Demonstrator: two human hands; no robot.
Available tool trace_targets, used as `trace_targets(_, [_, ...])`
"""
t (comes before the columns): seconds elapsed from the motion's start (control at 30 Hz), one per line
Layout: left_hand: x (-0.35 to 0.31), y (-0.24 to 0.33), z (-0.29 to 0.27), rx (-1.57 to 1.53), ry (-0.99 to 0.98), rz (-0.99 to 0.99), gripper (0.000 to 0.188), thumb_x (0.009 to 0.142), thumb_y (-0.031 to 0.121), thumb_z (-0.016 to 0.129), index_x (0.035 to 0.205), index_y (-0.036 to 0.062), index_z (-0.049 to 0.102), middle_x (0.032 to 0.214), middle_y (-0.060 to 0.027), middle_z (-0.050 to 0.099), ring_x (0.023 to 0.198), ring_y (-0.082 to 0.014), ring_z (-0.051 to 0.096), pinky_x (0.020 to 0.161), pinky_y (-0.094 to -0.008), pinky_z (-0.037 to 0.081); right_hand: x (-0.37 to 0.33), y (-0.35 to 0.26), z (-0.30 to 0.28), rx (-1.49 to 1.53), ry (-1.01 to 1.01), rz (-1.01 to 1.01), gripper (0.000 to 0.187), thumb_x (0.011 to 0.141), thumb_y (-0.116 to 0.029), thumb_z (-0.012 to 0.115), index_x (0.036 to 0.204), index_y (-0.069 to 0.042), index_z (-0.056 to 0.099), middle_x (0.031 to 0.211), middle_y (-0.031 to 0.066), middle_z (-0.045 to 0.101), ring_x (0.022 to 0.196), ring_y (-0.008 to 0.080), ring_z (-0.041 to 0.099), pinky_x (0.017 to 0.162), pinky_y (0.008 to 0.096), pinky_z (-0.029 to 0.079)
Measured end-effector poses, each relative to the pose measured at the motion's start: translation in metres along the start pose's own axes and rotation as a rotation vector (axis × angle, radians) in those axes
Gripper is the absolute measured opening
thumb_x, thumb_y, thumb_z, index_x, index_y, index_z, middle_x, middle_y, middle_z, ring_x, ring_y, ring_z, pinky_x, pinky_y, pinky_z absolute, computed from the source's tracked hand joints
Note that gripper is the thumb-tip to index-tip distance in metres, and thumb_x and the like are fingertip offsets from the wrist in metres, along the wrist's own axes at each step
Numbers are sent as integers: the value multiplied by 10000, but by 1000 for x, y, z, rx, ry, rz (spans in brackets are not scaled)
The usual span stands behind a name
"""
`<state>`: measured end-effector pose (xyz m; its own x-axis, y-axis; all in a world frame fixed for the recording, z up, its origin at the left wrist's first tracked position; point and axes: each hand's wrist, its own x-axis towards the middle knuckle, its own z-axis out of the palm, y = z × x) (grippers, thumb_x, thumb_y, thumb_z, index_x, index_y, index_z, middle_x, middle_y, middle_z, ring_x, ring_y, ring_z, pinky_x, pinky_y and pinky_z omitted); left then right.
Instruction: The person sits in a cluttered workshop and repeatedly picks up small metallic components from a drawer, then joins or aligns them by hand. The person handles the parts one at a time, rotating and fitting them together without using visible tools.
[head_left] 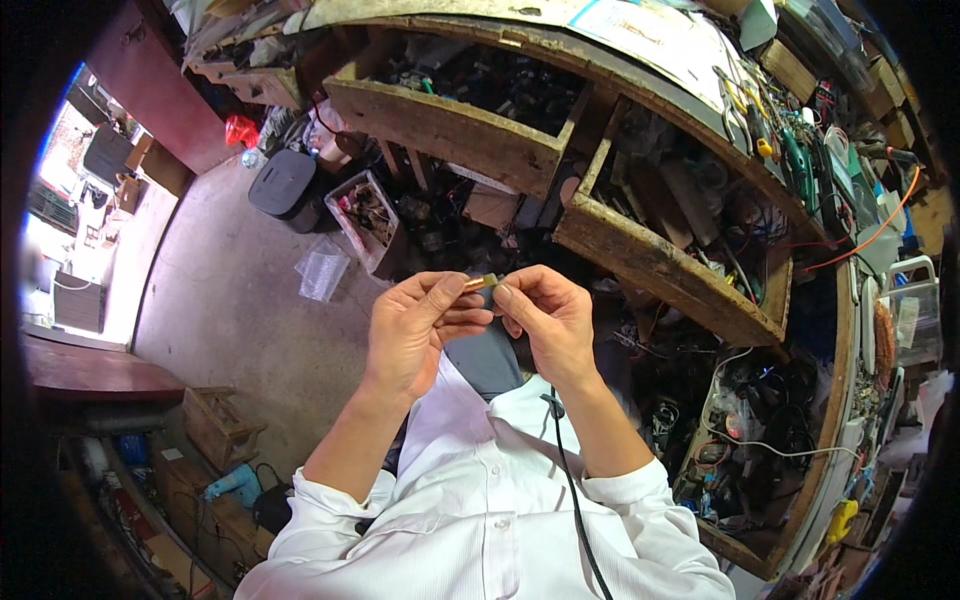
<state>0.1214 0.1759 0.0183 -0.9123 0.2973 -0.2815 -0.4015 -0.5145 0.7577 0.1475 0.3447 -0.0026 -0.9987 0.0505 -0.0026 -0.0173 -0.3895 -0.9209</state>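
Observation:
In the middle of the view my two hands meet in front of my body. Between the thumb and fingers of my left hand [415, 325] is pinched a small brass-coloured metal piece [478, 284], too small to name. Its right end looks greenish and reaches the fingertips of my right hand [543, 318]. The right thumb and index finger are closed at that end; whether they grip the same piece or a separate bit, I cannot tell. A black cord [563, 470] hangs over my white shirt below the right wrist.
Ahead, a worn wooden workbench has one open drawer [450, 125] of small parts and another open drawer [670, 260] with tools. Pliers [752, 115] lie on the benchtop. A grey bin [284, 185], a box of scraps [365, 215] and clear plastic wrap [322, 268] stand or lie on the floor.

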Motion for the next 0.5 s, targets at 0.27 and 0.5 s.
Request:
trace_targets(0.27, [0, -1, 0, -79, -10, -87, 225, 988, 202, 599, 1002, -17, 651, 838, -132, 705, 699, -188, 721, 604, -282, 622, -1, -3, -5, -34, 21, -76, 100, 935, -96, 671, 939, -2, 635, 769, -9, 619, 653, 27, 507, 583, 185, 403])
trace_targets(0.5, [1, -2, -2, 62, 5, 35, 215, 969, 187, 630, 1006, -24, 652, 849, -148, 710, 700, -200, 725, 612, -281, 622, -4, 1, -16, -27, 18, -103, 108, 925, -85, 679, 976, 2, 639, 838, 5, 632, 696, 39, 523, 615, 190, 416])
